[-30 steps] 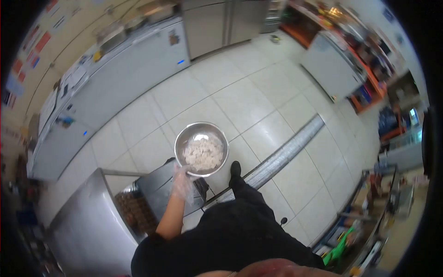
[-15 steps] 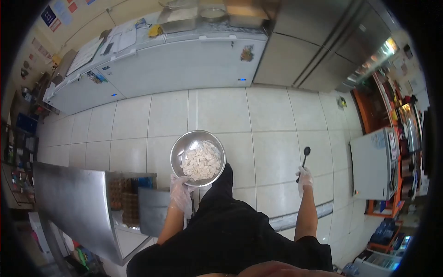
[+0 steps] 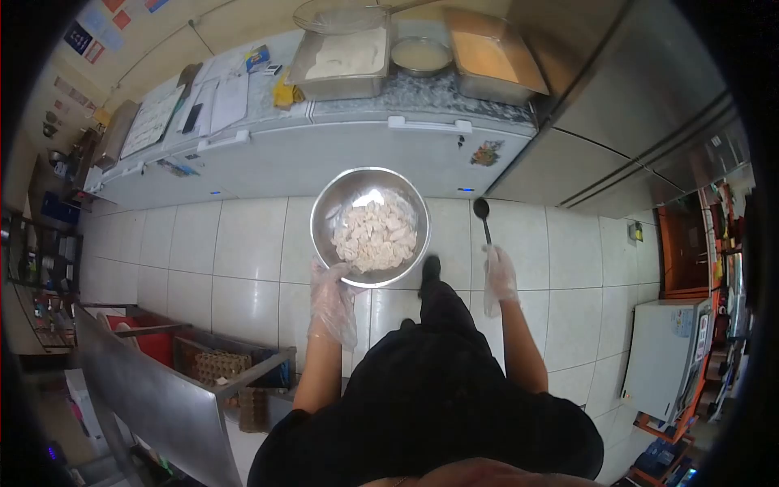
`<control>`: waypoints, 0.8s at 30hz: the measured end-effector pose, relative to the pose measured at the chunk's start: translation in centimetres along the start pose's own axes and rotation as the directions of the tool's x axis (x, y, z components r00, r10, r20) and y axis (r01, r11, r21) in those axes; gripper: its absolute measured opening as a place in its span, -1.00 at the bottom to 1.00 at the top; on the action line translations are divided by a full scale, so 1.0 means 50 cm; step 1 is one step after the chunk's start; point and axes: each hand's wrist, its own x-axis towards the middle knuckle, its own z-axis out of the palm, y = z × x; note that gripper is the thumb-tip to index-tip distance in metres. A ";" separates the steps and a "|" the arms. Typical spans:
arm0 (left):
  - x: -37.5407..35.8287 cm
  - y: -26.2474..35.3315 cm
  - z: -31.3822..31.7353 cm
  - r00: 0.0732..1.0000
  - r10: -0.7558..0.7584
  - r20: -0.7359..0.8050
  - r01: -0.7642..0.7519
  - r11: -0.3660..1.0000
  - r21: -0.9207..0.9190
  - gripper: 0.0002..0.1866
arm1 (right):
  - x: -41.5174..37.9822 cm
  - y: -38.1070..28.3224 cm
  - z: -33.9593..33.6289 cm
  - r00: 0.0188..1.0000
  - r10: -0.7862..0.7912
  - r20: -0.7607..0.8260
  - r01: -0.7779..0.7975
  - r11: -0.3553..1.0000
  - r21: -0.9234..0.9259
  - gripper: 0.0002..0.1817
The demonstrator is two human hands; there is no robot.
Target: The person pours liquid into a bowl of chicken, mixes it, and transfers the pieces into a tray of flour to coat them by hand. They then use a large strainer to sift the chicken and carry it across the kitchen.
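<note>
A round metal mixing bowl is held out in front of my body by its near left rim. Pale, flour-coated pieces lie heaped inside it; their exact kind I cannot make out. My left hand, in a clear plastic glove, grips the rim. On the other side my right hand, gloved likewise, is closed round the handle of a black ladle. The ladle's bowl points forward, away from me, apart from the mixing bowl.
Ahead stands a white chest freezer. On its top are a pan of white powder, a bowl of pale liquid and a pan of orange crumbs. A steel table with egg trays beneath is at left; a steel refrigerator at right.
The freezer and its pans are nearer as I have stepped forward. My left hand carries the bowl along. My right hand has swung inward and forward with the ladle.
</note>
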 end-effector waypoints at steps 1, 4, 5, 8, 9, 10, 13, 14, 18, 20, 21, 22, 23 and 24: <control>0.043 0.024 0.024 1.000 0.016 0.009 -0.016 1.000 -0.018 -0.34 | 0.094 -0.084 -0.018 0.965 0.235 0.113 -0.255 0.940 0.227 -0.60; 0.148 0.127 0.115 0.994 0.088 0.067 -0.087 0.996 -0.018 -0.35 | 0.364 -0.181 0.013 0.983 0.167 0.081 -0.175 0.978 0.115 -0.56; 0.186 0.151 0.145 0.984 0.136 0.117 -0.129 0.989 -0.068 -0.35 | 0.453 -0.186 0.032 0.994 0.101 0.046 -0.105 0.990 0.099 -0.55; 0.297 0.230 0.198 0.990 0.124 0.070 -0.123 0.992 -0.016 -0.31 | 0.675 -0.208 0.114 0.990 -0.077 -0.118 0.076 0.997 -0.010 -0.57; 0.340 0.261 0.223 0.987 0.127 0.099 -0.127 0.992 -0.009 -0.31 | 0.758 -0.234 0.104 0.975 -0.168 -0.147 0.154 0.983 -0.105 -0.58; 0.362 0.286 0.249 0.983 0.168 0.068 -0.168 0.986 -0.014 -0.29 | 0.835 -0.273 0.104 0.974 -0.164 -0.156 0.150 0.984 -0.095 -0.58; 0.409 0.372 0.291 0.981 0.192 0.035 -0.190 0.981 -0.047 -0.26 | 0.990 -0.352 0.129 0.995 -0.049 -0.085 0.052 0.998 0.029 -0.59; 0.437 0.398 0.306 0.978 0.205 0.044 -0.201 0.977 -0.071 -0.26 | 1.042 -0.356 0.145 0.993 -0.101 -0.057 0.095 0.991 -0.098 -0.59; 0.587 0.482 0.346 0.982 0.158 0.105 -0.154 0.987 -0.040 -0.25 | 1.185 -0.300 0.221 0.985 -0.169 -0.020 0.150 0.919 -0.365 -0.66; 0.662 0.519 0.363 0.980 0.156 0.126 -0.153 0.988 -0.029 -0.24 | 1.185 -0.252 0.279 0.981 -0.193 -0.019 0.165 0.883 -0.440 -0.68; 0.705 0.540 0.372 0.979 0.145 0.145 -0.144 0.989 -0.019 -0.24 | 1.197 -0.247 0.295 0.995 -0.083 -0.058 0.051 0.905 -0.423 -0.71; 0.749 0.559 0.380 0.976 0.110 0.190 -0.112 0.994 -0.004 -0.25 | 1.211 -0.243 0.308 0.995 0.025 -0.097 -0.062 0.914 -0.401 -0.73; 0.781 0.573 0.382 0.973 0.065 0.223 -0.070 0.997 0.017 -0.25 | 1.205 -0.225 0.333 0.994 0.046 -0.100 -0.083 0.910 -0.406 -0.73; 0.814 0.583 0.384 0.972 0.042 0.231 -0.049 0.998 0.027 -0.25 | 1.194 -0.205 0.354 0.990 -0.065 -0.122 0.006 0.901 -0.434 -0.74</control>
